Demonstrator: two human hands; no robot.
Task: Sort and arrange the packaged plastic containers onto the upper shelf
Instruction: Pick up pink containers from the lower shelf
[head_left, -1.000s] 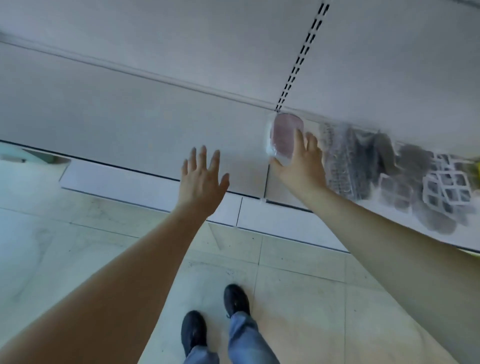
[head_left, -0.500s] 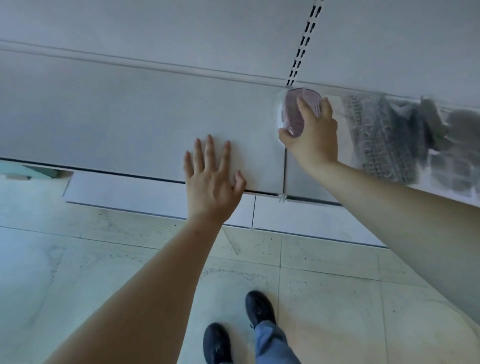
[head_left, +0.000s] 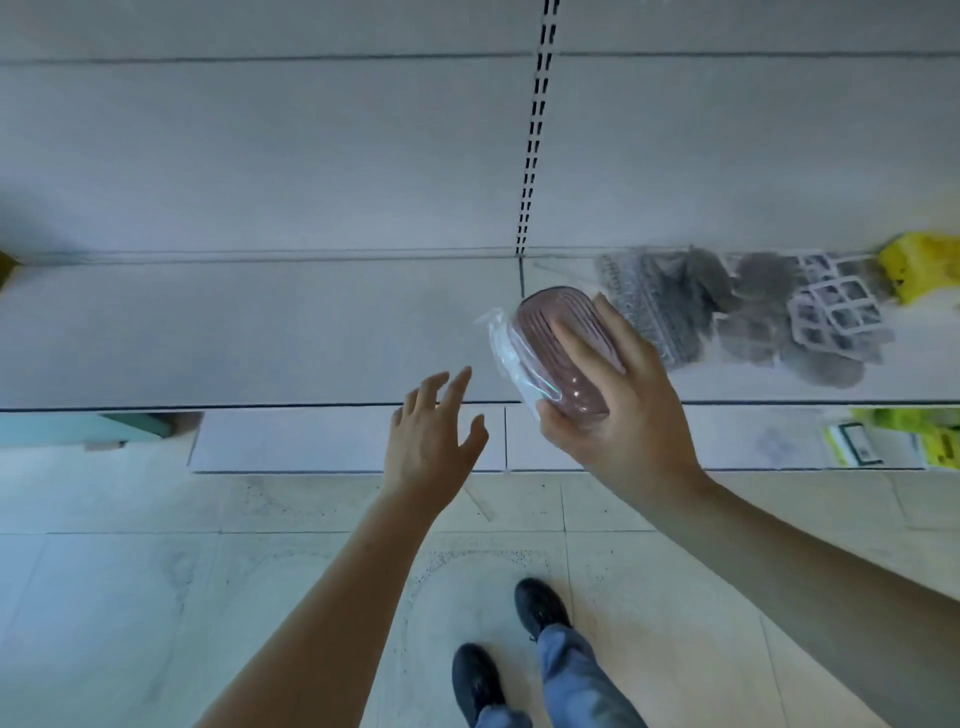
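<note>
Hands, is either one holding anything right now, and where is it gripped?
The right hand holds the pink plastic-wrapped container, fingers over its ribbed top and thumb at its near end. The left hand is open, holding nothing.

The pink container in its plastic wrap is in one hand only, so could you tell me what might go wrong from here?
1. The right hand grips the pink container through loose, slick wrap; it could slip, since the left hand is open and not supporting it.
2. The grey packaged goods lie close on the shelf; setting it down carelessly may knock them.
</note>
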